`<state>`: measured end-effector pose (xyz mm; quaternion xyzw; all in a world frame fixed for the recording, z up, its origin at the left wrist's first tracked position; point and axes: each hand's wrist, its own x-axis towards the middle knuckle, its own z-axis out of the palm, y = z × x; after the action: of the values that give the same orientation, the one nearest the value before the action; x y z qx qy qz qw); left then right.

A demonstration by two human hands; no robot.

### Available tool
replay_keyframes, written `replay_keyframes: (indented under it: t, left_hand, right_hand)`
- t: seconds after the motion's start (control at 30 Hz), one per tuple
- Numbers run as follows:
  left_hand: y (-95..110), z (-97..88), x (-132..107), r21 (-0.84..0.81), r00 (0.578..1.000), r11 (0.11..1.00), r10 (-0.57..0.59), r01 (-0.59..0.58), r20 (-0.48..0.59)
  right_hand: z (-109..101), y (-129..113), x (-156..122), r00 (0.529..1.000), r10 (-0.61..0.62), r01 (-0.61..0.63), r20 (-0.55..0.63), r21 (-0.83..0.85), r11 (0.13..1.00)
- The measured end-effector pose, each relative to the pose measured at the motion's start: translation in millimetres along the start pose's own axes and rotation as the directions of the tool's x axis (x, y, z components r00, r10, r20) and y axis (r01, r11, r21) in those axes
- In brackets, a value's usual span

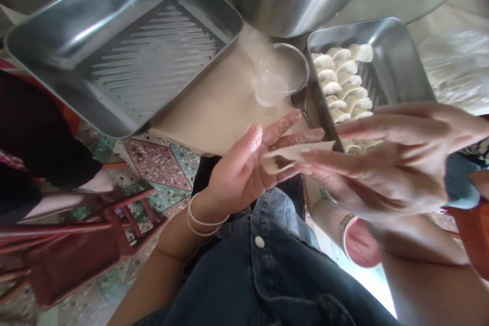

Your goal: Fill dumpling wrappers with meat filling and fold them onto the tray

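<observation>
A folded dumpling wrapper (300,155), with dark filling showing at its open left end, lies across the fingers of my left hand (244,168). Two fingers of that hand stretch out beyond it, and whitish residue coats the fingertips. From the right, my right hand (367,175) grips the wrapper's near edge with its fingertips; its other fingers are partly hidden. Just beyond, another person's hand (412,122) seems to reach over a metal tray (405,61) holding rows of shaped dumplings (344,79).
A large metal tray (206,74) stands at the left. Between the trays are a clear plastic bowl (305,69) and a spoon (301,102). A big steel basin (290,0) is behind. A pink ribbed cup (361,242) and a red wooden chair (76,260) are below table height.
</observation>
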<state>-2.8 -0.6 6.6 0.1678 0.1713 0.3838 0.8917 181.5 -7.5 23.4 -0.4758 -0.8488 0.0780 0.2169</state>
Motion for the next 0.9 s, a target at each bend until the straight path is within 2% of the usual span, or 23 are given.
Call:
replay_keyframes:
  t: [0.07,0.13,0.27,0.33,0.4,0.57,0.67,0.8,0.9]
  left_hand:
    - [-6,2.0,4,-0.060,0.995,0.994,0.096,-0.097,-0.022]
    - [-11,3.2,6,-0.040,0.985,0.984,0.174,-0.174,0.007]
    - [-14,2.1,3,0.159,0.974,0.960,0.225,-0.228,0.040]
    - [-15,-0.6,1,0.259,0.967,0.931,0.249,-0.256,0.059]
    - [-16,-4.2,-1,0.341,0.958,0.896,0.275,-0.286,0.082]
    - [-14,-10.7,-6,0.431,0.947,0.846,0.311,-0.313,0.077]
    - [-8,-10.8,-7,0.441,0.950,0.845,0.304,-0.302,0.069]
    - [-6,-9.7,-2,0.336,0.958,0.901,0.286,-0.274,0.017]
    - [-15,-8.9,3,0.182,0.945,0.932,0.325,-0.314,-0.029]
  right_hand:
    - [0,-1,2,0.999,0.029,-0.028,-0.034,0.035,0.999]
    - [0,-2,1,0.994,0.040,-0.036,-0.099,0.039,0.999]
    - [0,-1,-3,0.943,-0.051,0.017,-0.328,-0.107,0.994]
    - [2,0,-3,0.911,-0.129,0.061,-0.392,-0.181,0.982]
    - [5,-1,0,0.902,-0.157,0.084,-0.403,-0.191,0.978]
    - [9,-8,7,0.909,-0.042,0.004,-0.416,-0.093,0.996]
    - [10,-8,6,0.933,-0.066,0.037,-0.353,-0.088,0.995]
    - [16,-7,4,0.925,-0.103,0.100,-0.366,-0.027,0.995]
    - [23,-10,9,0.901,-0.014,0.030,-0.434,0.030,0.999]
